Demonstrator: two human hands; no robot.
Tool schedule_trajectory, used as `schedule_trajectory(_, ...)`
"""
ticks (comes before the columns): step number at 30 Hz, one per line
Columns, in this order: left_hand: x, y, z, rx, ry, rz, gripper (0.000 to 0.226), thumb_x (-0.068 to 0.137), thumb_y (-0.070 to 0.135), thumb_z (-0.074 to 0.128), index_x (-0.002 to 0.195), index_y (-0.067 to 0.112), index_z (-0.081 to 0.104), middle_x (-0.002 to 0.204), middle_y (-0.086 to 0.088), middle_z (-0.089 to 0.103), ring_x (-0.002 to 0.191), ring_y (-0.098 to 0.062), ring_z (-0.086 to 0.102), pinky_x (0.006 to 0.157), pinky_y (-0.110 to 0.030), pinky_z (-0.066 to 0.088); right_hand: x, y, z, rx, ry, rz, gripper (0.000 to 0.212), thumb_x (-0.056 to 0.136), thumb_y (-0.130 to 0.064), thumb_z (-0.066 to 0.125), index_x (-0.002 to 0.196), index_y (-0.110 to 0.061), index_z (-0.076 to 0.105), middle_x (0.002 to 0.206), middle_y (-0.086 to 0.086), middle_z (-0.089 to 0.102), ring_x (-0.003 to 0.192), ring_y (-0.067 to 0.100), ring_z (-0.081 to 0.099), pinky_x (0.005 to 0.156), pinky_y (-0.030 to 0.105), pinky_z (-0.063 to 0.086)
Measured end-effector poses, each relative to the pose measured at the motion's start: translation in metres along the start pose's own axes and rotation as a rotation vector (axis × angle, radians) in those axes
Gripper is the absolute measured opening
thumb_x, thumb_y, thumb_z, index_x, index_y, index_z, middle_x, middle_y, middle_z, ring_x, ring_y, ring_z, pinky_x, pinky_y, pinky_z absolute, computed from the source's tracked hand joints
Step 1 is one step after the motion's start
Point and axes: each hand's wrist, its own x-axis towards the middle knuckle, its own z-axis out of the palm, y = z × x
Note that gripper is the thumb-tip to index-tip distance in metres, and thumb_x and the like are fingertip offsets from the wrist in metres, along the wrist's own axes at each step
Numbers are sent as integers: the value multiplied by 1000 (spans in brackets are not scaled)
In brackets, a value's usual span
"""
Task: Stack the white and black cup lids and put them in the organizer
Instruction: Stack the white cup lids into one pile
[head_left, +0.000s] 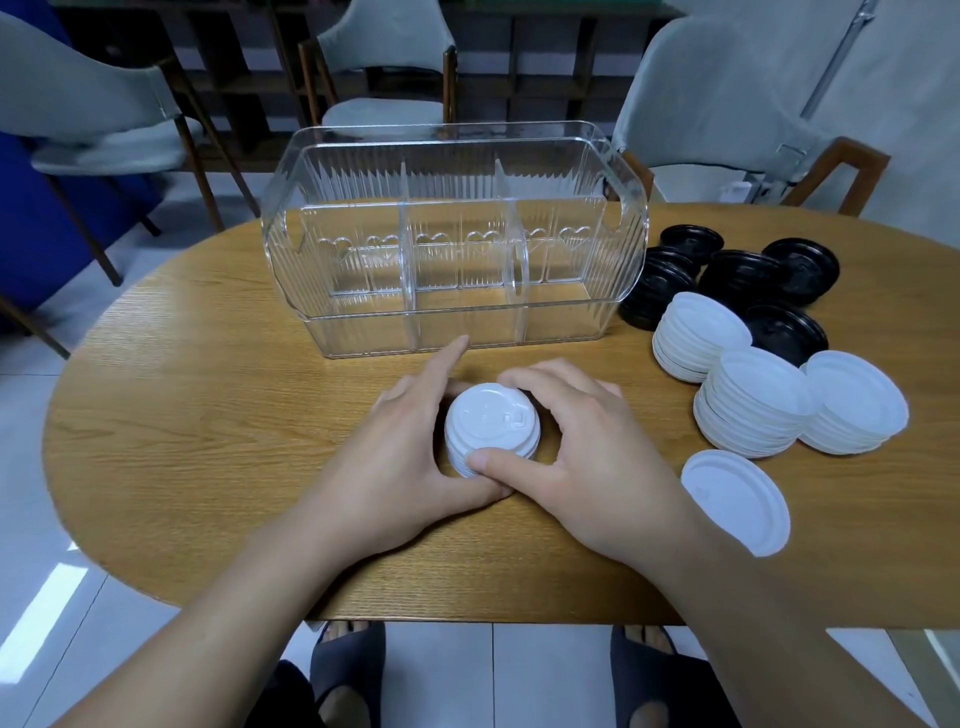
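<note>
Left hand (410, 441) and right hand (576, 441) cupped around small stack of white lids (491, 428), thumbs meeting at near side. Probably light, thin, slippery plastic; best gripped at rims from both sides. Just beyond fingers, clear organizer (457, 322), empty. Right of right hand, more white lids (753, 405) and black lids (743, 275).

Evenly and softly lit, moderately bright, cool in tone. Bright window-like reflections on the glossy floor tiles (47, 613) at lower left. Faint, diffuse shadows under the hands and beside the lid stacks on the worktop (208, 415). Small glints along the clear organizer (452, 234) ribs. Strong wide-angle bending toward the edges, chairs (93, 104) leaning outward. Centre sharp; corners slightly soft.
</note>
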Motion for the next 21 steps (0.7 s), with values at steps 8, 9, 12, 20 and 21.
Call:
schedule_trajectory(8, -1, 6, 1, 57, -4, 2, 116, 74, 69, 83, 172, 47, 25, 143, 26, 58, 142, -6, 48, 120, -37, 44, -1, 7, 0, 162, 2, -34, 65, 84, -55, 89, 141, -39, 65, 135, -29, 61, 127, -2, 57, 108, 21, 45)
schedule_trajectory(9, -1, 6, 1, 59, -10, 8, 115, 74, 67, 85, 171, 46, 26, 143, 27, 58, 142, -5, 48, 121, -37, 43, 0, 8, -2, 183, -14, -37, 65, 83, -51, 91, 141, -38, 66, 135, -28, 63, 127, -6, 57, 107, 15, 43)
schedule_trajectory(12, 0, 5, 2, 74, -27, 34, 113, 75, 69, 83, 171, 42, 29, 144, 26, 58, 139, -4, 48, 122, -38, 42, 2, 13, -5, 229, -60, -25, 71, 81, -49, 94, 146, -39, 66, 140, -30, 64, 131, -12, 55, 109, 12, 39)
schedule_trajectory(20, 0, 8, 1, 64, -36, 73, 110, 74, 77, 91, 163, 46, 35, 145, 35, 51, 142, 0, 44, 120, -33, 41, -1, 14, -6, 235, -77, -3, 77, 83, -55, 90, 152, -45, 58, 139, -31, 66, 131, -10, 57, 111, 22, 46)
schedule_trajectory(21, 0, 8, 1, 64, -37, 84, 105, 74, 80, 90, 159, 45, 40, 145, 37, 50, 141, 1, 44, 118, -31, 42, -2, 13, -6, 217, -62, -10, 77, 83, -57, 89, 152, -46, 58, 139, -31, 65, 130, -11, 56, 110, 20, 45)
